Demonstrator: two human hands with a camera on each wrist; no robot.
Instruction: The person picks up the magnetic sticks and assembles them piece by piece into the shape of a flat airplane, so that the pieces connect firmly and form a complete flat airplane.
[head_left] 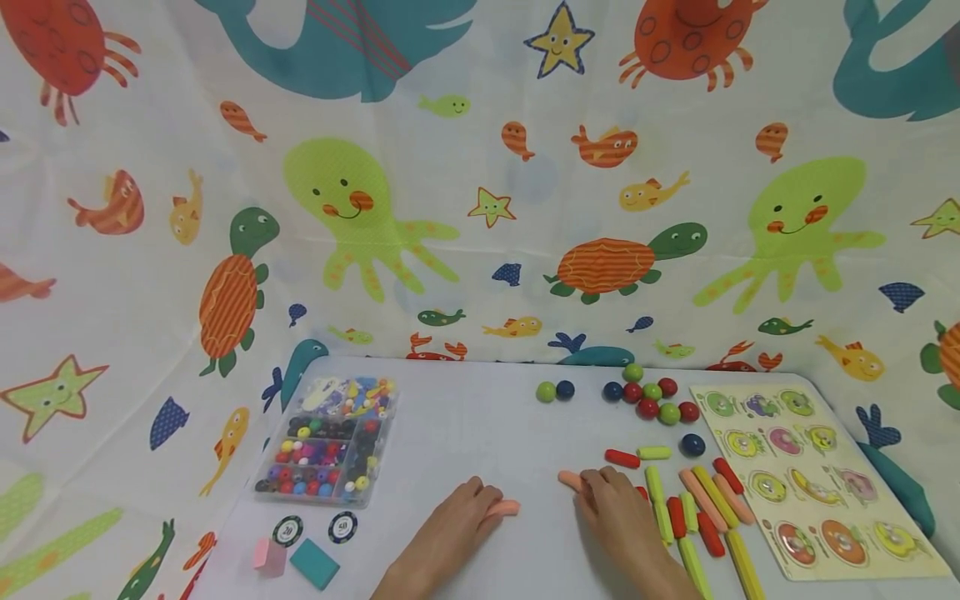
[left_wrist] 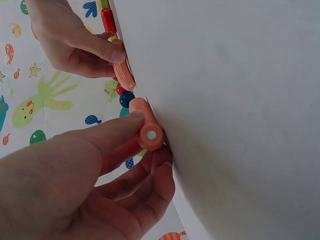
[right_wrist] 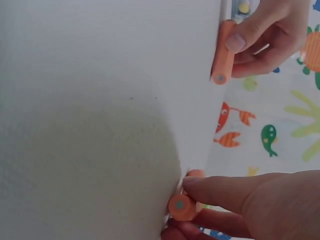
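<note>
Low over the white table, my left hand (head_left: 459, 518) pinches a short orange stick (head_left: 507, 507) between thumb and fingers. A pale round disc shows in that stick's end (left_wrist: 151, 134) in the left wrist view. To the right, my right hand (head_left: 617, 510) pinches a second orange stick (head_left: 571, 480), whose end also carries a small round dot in the right wrist view. The two sticks are apart, with white tabletop between them. Beside the right hand lie several loose sticks in red (head_left: 710, 534), green (head_left: 693, 567), yellow (head_left: 744, 564) and orange (head_left: 703, 500).
Red, green and dark blue balls (head_left: 693, 445) sit behind the sticks. A wooden fruit puzzle board (head_left: 817, 508) lies far right. At left are a compartment box of beads (head_left: 318, 442), two numbered chips (head_left: 342, 527), a pink block (head_left: 269, 557) and a teal block (head_left: 315, 564).
</note>
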